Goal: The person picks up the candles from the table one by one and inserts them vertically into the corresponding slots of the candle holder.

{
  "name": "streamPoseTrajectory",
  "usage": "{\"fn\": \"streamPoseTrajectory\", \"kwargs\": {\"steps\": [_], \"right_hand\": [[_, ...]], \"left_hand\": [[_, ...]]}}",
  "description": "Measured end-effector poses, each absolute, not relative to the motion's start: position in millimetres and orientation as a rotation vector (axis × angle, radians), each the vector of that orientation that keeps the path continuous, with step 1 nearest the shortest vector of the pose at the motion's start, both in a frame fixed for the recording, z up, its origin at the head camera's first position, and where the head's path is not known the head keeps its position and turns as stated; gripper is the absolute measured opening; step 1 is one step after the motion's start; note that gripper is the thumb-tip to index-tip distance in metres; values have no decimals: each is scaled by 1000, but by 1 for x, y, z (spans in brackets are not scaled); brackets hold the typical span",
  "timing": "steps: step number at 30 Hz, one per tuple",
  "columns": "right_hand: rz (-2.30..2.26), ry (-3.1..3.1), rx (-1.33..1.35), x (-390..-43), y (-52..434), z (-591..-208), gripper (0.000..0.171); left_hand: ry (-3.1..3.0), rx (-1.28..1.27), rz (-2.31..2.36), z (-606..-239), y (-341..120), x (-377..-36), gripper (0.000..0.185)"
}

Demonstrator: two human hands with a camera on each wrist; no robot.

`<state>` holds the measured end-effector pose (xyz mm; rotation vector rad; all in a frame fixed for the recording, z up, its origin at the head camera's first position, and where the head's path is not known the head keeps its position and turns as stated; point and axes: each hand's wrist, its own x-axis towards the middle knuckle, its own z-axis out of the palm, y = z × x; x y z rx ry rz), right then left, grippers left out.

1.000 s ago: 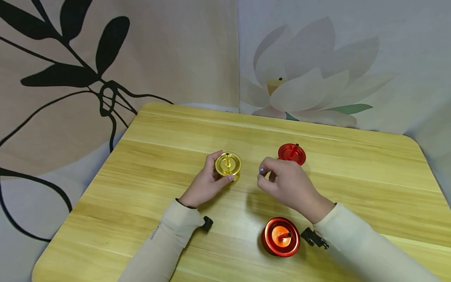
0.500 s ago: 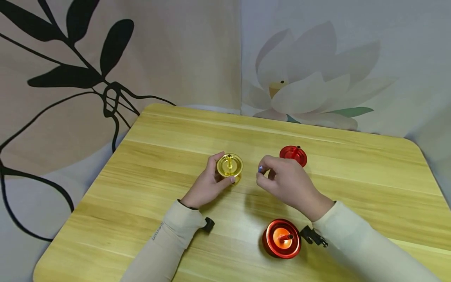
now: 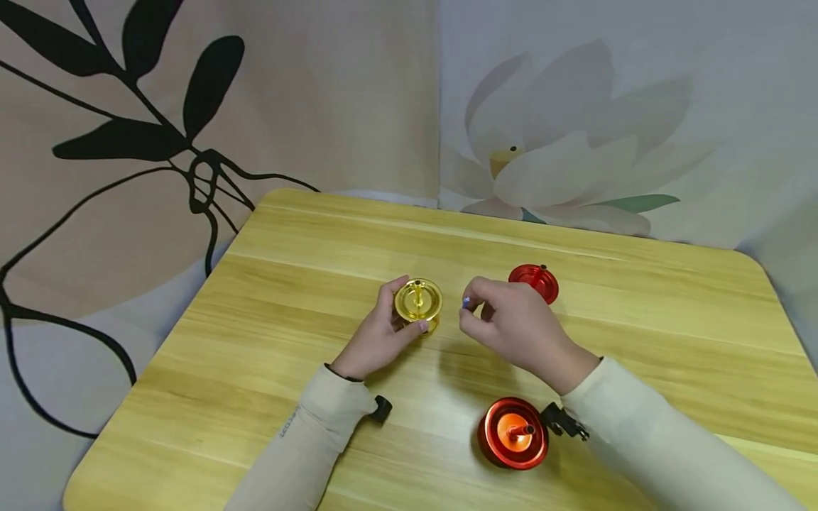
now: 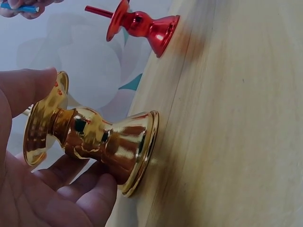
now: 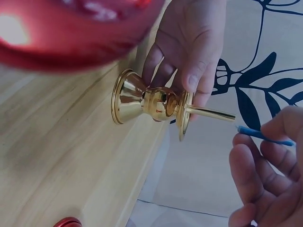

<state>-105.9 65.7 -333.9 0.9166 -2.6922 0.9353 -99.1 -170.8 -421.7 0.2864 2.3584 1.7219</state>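
Shiny gold metal spool-shaped stand with upright pin (image 3: 418, 303) at centre of light wooden table (image 3: 307, 284). Left hand (image 3: 378, 332) grips stand from left. Right hand (image 3: 511, 328), just right of stand, pinches small blue piece (image 3: 466, 301). Small red metal stand (image 3: 534, 280) right of gold stand; larger red-and-orange stand (image 3: 513, 443) nearer camera.

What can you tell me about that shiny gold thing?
The gold stand looks like polished metal: a flared base, a narrow waist, a round top dish and a thin spike pointing up. It stands upright on the wooden table. The left hand holds it around the waist, thumb at the dish's rim.
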Motion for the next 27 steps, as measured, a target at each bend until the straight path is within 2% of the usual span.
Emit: {"fn": "streamPoseTrajectory", "kwargs": {"steps": [8, 27], "right_hand": [[948, -2705, 919, -110, 62, -334, 2], [963, -2750, 930, -116, 50, -333, 3]], "left_hand": [[2349, 311, 1735, -424, -172, -100, 80], [2323, 359, 1771, -425, -173, -101, 78]]}}
